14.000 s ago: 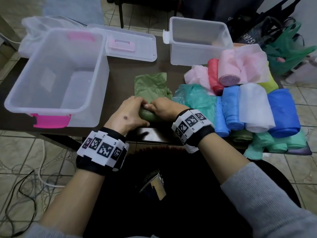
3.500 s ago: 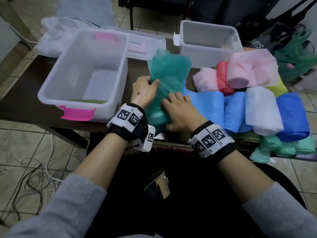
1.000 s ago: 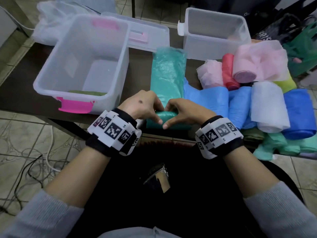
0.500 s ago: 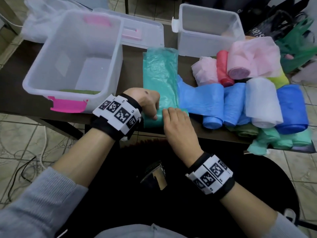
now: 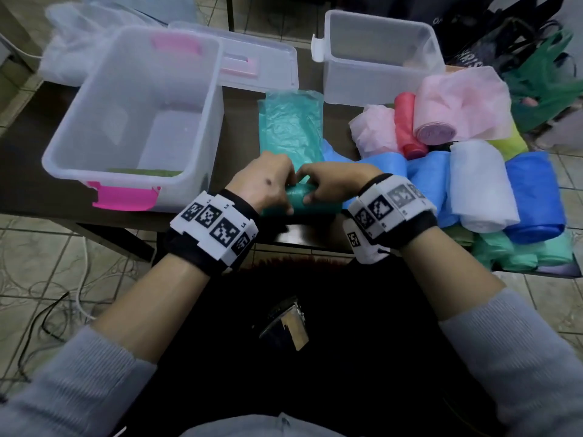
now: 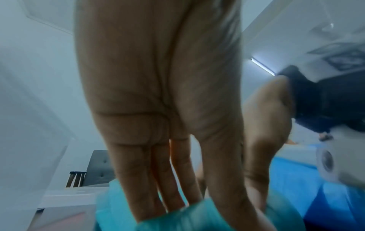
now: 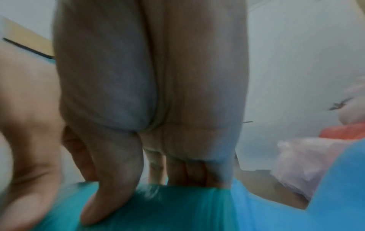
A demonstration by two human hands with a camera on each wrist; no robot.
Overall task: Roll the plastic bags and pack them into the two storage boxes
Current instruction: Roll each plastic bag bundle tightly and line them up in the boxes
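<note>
A teal plastic bag lies flat on the dark table between the two boxes, and its near end is wound into a roll. My left hand and right hand grip that roll side by side, fingers curled over the top and thumbs on the near side. The wrist views show my left hand and right hand on the teal bag. The large clear box with pink latches holds one green roll. The small clear box stands behind.
Rolled bags pile up at the right: light blue, white, dark blue, pink, red, and mint at the front edge. A clear lid lies behind the large box.
My right hand has come forward from the table's edge to join the left on the roll. The teal roll has thickened a little and the flat part is shorter.
</note>
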